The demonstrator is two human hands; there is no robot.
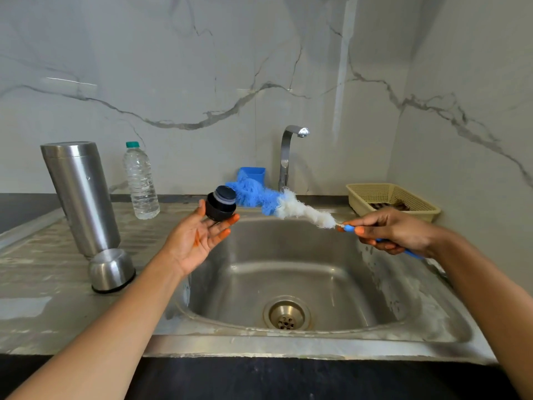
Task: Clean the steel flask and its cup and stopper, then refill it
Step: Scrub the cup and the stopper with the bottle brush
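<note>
Stopper (220, 203) is held over the far-left corner of the sink (288, 345). It is pinched lightly between the thumb and fingertips of the left hand (199, 235), whose palm is turned up and whose fingers are kept nearly straight. Its grey end is tilted towards 1 o'clock.

The right hand (395, 230) is closed round the blue handle of the brush (302, 212), over the sink's right side. The brush's long axis is laid from that hand towards 10 o'clock, so its blue tip is brought just beside the stopper, at the stopper's 2 o'clock. Whether they touch cannot be told. The scrubbing stroke is judged to turn on this line.

At 9 o'clock from the left hand the flask (80, 194) is stood on the desk (37, 284), apparently mouth down, with the cup (111, 269) inverted in front of it.
</note>
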